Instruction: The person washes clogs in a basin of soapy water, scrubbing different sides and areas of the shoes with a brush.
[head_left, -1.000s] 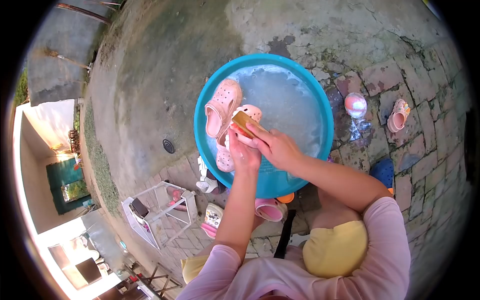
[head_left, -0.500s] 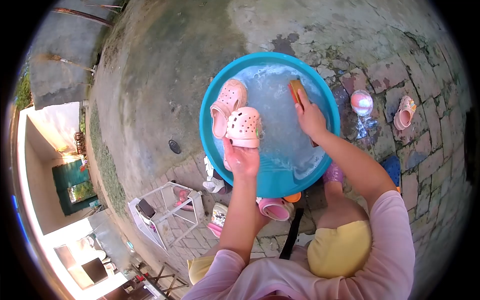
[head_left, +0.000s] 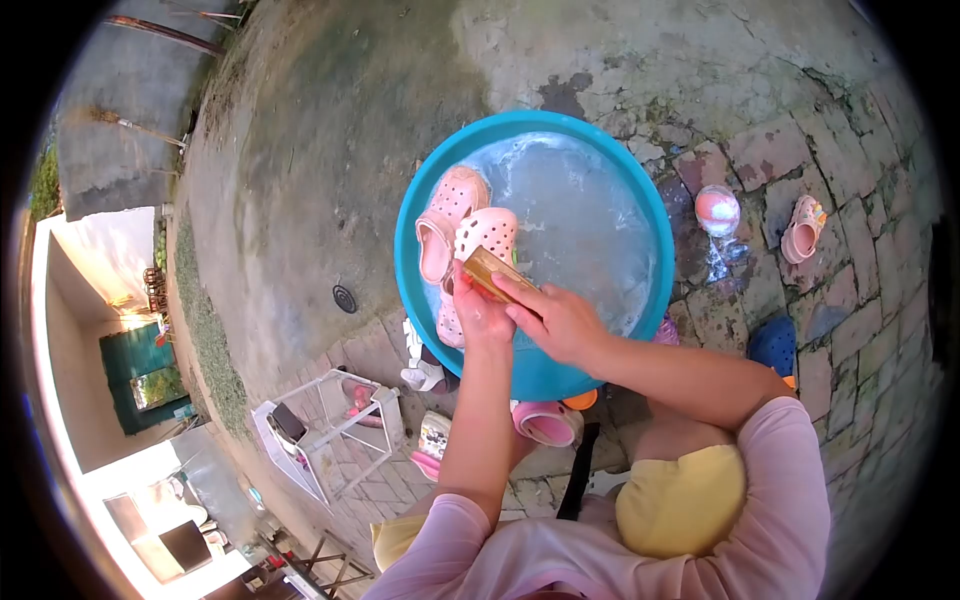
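My left hand (head_left: 483, 312) grips a pink clog with holes (head_left: 487, 232) over the left part of a round teal basin (head_left: 659, 230) of cloudy water. In my right hand (head_left: 562, 322) is a wooden brush (head_left: 497, 272), pressed against the heel end of that clog. Another pink clog (head_left: 452, 205) rests against the basin's left wall, beside the held one. Part of a further pink shoe (head_left: 449, 325) shows below, half hidden by my left hand.
Right of the basin are a soapy pink and white bowl (head_left: 717, 210), a small pink clog (head_left: 803, 230) and a blue clog (head_left: 773, 347). A white frame stand (head_left: 330, 425), a white shoe (head_left: 424, 373) and a pink clog (head_left: 547, 422) lie nearer my body.
The brush went from the clog to the water at the basin's right side, then came back to the clog. My left hand has kept hold of the clog.
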